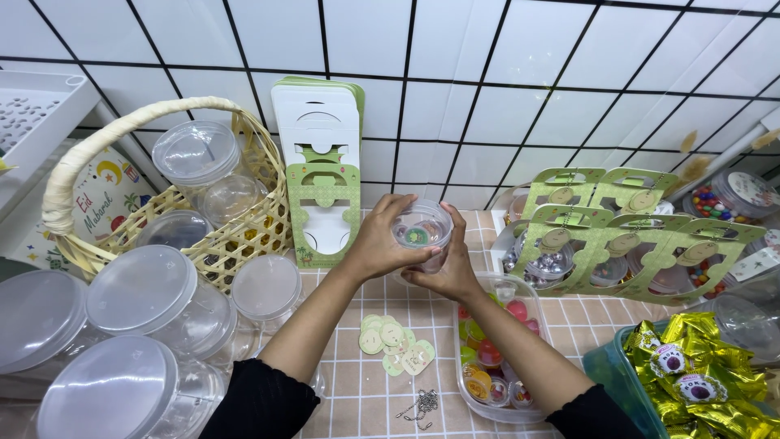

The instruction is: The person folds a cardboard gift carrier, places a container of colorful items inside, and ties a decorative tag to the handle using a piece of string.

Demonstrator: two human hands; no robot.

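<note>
Clear plastic dominates the left of the bench: a cluster of empty lidded jars (142,293) stands unfilled, and more lie in the woven basket (244,236) just behind them. Beside the basket, a stack of green-and-white card sleeves (321,175) leans flat against the tiled wall, not yet folded. At centre, my left hand (375,244) and right hand (448,272) are brought together and closed around one small clear jar (422,232), held above the checked tabletop (357,382); the left grips its side, the right supports it from below and behind. Small coloured items show inside the jar; I cannot tell whether its lid is seated. Directly below my hands lie loose round green tags (396,337) and a short metal ball chain (420,404), neither attached to anything. Under my right forearm sits an open clear tub (496,354) of round coloured jelly cups. Further right, a group of finished packs (605,244), jars already wrapped in green sleeves with tags on them, stands in rows near the wall. At the far right, a teal bin (617,378) holds gold-wrapped sweets. Judgement: work is partly complete; several packs are done, many jars remain empty. The crowded jars on the left and the tub limit free set-down space.
</note>
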